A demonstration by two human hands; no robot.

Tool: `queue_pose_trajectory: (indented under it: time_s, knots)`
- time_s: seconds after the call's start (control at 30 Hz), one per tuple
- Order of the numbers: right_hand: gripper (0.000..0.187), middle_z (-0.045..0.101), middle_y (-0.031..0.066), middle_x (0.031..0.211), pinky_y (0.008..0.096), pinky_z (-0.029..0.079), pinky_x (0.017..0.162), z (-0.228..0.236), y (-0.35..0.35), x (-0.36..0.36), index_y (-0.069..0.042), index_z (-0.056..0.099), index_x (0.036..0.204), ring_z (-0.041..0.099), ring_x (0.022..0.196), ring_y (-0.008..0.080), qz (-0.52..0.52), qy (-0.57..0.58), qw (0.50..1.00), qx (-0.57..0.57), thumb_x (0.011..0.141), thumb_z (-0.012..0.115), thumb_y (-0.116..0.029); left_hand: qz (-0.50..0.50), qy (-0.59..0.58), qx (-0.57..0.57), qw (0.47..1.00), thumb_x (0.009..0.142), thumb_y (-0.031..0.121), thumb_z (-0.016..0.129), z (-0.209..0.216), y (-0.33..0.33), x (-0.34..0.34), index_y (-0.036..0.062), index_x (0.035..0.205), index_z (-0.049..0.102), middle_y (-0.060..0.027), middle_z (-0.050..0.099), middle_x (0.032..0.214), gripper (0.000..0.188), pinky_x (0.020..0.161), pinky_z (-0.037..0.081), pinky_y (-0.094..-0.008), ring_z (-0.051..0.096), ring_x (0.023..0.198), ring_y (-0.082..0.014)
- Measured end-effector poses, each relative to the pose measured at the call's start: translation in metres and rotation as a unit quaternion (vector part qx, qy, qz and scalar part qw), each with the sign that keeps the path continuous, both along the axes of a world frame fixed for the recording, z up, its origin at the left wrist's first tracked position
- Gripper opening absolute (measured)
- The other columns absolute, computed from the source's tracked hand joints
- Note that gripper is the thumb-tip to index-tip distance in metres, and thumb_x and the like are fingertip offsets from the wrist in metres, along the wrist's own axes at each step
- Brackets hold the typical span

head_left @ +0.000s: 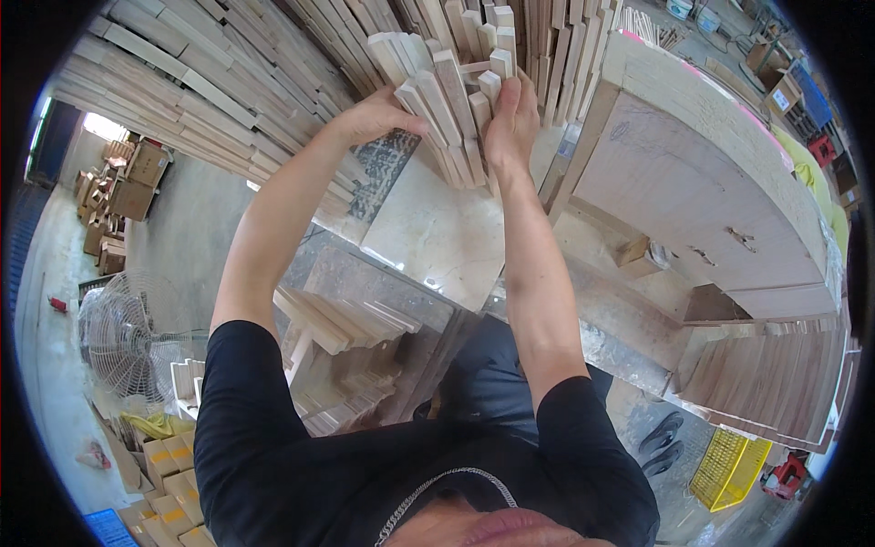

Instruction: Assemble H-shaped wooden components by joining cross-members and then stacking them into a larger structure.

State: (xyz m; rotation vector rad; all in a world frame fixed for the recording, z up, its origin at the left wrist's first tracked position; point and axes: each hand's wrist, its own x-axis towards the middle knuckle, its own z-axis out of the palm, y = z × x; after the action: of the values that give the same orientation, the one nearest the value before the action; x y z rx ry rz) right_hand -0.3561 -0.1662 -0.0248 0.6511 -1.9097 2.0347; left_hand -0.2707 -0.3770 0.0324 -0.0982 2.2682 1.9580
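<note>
A bundle of pale wooden strips (442, 105) stands on end on the worn light tabletop (437, 228), its sticks at uneven heights. My left hand (378, 118) presses against the bundle's left side, with the thumb across the front and the other fingers mostly hidden behind the wood. On the right side my right hand (512, 128) wraps the same bundle, its thumb pointing up along the strips. Both arms reach forward, so the wood is squeezed between the two palms. The lower ends of the strips rest on or just above the tabletop; which of these I cannot tell.
Long stacked wooden strips (200, 82) fill the far left, with more behind the bundle. A wooden cabinet (674, 182) borders the right. Nearer, cut strips (346, 319) sit on a lower surface. A floor fan (137, 337), cardboard boxes (173, 474) and a yellow crate (729, 469) stand around.
</note>
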Motion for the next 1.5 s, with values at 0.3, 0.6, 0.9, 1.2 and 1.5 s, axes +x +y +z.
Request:
queue_pose_trajectory:
  time_s: [0.3,0.6,0.9,1.2,1.5]
  knots:
    - [0.067,0.056,0.0266,0.138,0.048,0.036,0.112,-0.007,-0.003,0.002,0.004,0.048,0.145,0.049,0.131,0.042,-0.02,0.0,1.0,0.003,0.109,0.032,-0.051,-0.029,-0.055,-0.064,0.996,0.077,0.008,0.087,0.004,-0.014,-0.005,-0.0027,0.156,0.034,-0.0171,0.052,0.151,0.095,0.119,0.037,-0.0397,0.048,0.141,-0.0274]
    - [0.061,0.063,0.0228,0.131,0.0423,0.041,0.108,-0.019,-0.01,0.0,0.004,0.058,0.136,0.057,0.125,0.0365,-0.028,-0.067,0.997,-0.024,0.111,0.033,-0.046,-0.014,-0.01,0.303,0.953,0.099,0.023,0.06,-0.027,-0.061,-0.013,-0.0005,0.147,0.047,-0.0165,0.056,0.145,0.056,0.117,0.042,-0.0451,0.056,0.132,-0.0307]
    - [0.048,0.068,0.0181,0.125,0.0355,0.044,0.103,-0.028,-0.008,0.004,0.0,0.064,0.131,0.061,0.118,0.0264,0.014,-0.159,0.981,-0.114,0.111,0.037,-0.035,0.183,0.019,0.358,0.915,0.108,0.044,0.039,-0.058,-0.011,-0.047,0.0075,0.143,0.054,-0.014,0.061,0.14,0.052,0.111,0.049,-0.0477,0.059,0.128,-0.0305]
    - [0.048,0.065,0.0206,0.133,0.0394,0.039,0.11,-0.017,0.002,0.01,0.0,0.06,0.136,0.057,0.128,0.0312,0.014,-0.209,0.978,-0.026,0.11,0.035,-0.033,0.16,0.014,0.321,0.933,0.106,0.053,0.038,-0.035,0.022,-0.041,0.0108,0.148,0.051,-0.0119,0.059,0.145,0.061,0.11,0.049,-0.0475,0.059,0.129,-0.0302]
    - [0.071,0.046,0.0226,0.154,0.0421,0.029,0.121,-0.015,-0.002,0.011,0.0,0.041,0.153,0.041,0.146,0.0355,0.002,-0.027,1.0,-0.003,0.111,0.026,-0.054,0.256,0.108,0.288,0.916,0.106,0.056,0.033,-0.036,0.036,-0.037,0.0093,0.145,0.052,-0.0117,0.059,0.142,0.063,0.111,0.047,-0.0488,0.057,0.13,-0.032]
